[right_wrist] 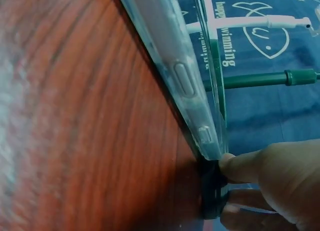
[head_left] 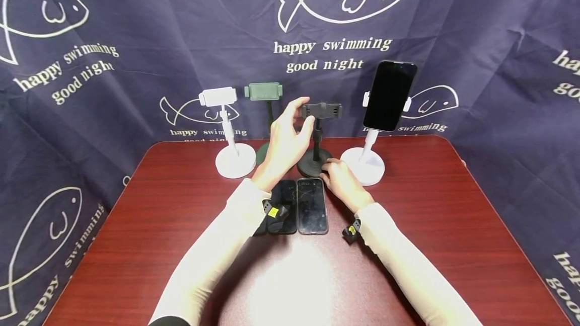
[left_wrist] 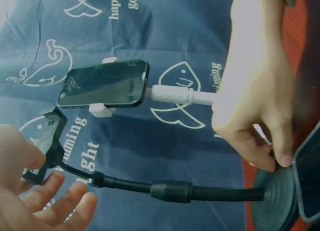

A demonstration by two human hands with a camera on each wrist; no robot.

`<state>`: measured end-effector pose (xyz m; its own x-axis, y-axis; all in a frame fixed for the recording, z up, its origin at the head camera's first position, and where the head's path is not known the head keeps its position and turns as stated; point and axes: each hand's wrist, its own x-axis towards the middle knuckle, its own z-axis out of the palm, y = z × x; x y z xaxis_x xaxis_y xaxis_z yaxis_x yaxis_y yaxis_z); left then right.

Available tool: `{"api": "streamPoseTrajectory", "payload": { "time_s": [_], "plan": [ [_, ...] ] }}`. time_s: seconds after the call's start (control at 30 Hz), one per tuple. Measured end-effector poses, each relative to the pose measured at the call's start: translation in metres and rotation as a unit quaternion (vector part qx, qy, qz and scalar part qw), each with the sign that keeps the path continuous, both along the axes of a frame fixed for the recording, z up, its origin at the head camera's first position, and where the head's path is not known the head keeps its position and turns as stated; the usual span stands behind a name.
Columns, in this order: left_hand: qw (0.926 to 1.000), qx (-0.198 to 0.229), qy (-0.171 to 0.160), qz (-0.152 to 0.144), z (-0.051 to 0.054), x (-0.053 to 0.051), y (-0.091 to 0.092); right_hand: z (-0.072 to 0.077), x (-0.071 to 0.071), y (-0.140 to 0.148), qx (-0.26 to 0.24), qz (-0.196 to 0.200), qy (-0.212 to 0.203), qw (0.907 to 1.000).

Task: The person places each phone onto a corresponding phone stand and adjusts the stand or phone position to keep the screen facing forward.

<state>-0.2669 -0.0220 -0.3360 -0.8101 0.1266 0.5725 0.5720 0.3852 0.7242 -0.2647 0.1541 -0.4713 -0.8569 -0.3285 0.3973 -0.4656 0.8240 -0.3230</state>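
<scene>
A black phone stand (head_left: pixel 318 140) with a round base (head_left: pixel 310 166) stands near the table's back edge. My left hand (head_left: pixel 284 140) holds the left end of its clamp (head_left: pixel 327 110), thumb on one side; in the left wrist view the other fingers (left_wrist: pixel 65 201) spread loosely beside it. Low at the right, my right hand (head_left: pixel 344 182) pinches the rim of the base between thumb and fingers, as the right wrist view shows closely. A phone in a clear case (head_left: pixel 312 208) lies flat just in front of the base, close to my right fingers. The stand's clamp holds no phone.
A dark phone (head_left: pixel 286 192) lies left of the clear-cased one, with another partly hidden under my left wrist. Left stand a white stand (head_left: pixel 235 161) and a green stand (head_left: pixel 265 91). On the right, a white stand (head_left: pixel 362 167) bears an upright phone (head_left: pixel 390 97). Behind hangs a fish-print curtain (head_left: pixel 181 39).
</scene>
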Motion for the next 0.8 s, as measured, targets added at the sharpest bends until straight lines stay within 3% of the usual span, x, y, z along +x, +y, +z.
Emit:
{"api": "streamPoseTrajectory", "payload": {
  "time_s": [0.13,0.3,0.5,0.63,0.8],
  "plan": [
    [0.9995,0.006,-0.026,-0.018,-0.011,0.004,-0.003,-0.004,0.005,0.001,-0.005,-0.006,-0.024,0.9997],
    [0.9986,0.005,-0.05,-0.019,-0.029,0.012,-0.013,-0.004,0.019,0.003,-0.02,0.003,-0.04,0.999],
    [0.9962,0.004,-0.086,-0.01,-0.059,0.021,-0.028,0.002,0.039,0.002,-0.04,0.014,-0.047,0.998],
    [0.9931,-0.015,-0.116,-0.008,-0.08,0.025,-0.036,0.005,0.057,0.003,-0.057,0.015,-0.079,0.9951],
    [0.9909,-0.031,-0.13,-0.009,-0.098,0.029,-0.038,0.007,0.075,0.003,-0.088,0.015,-0.119,0.9888]
  ]
}}
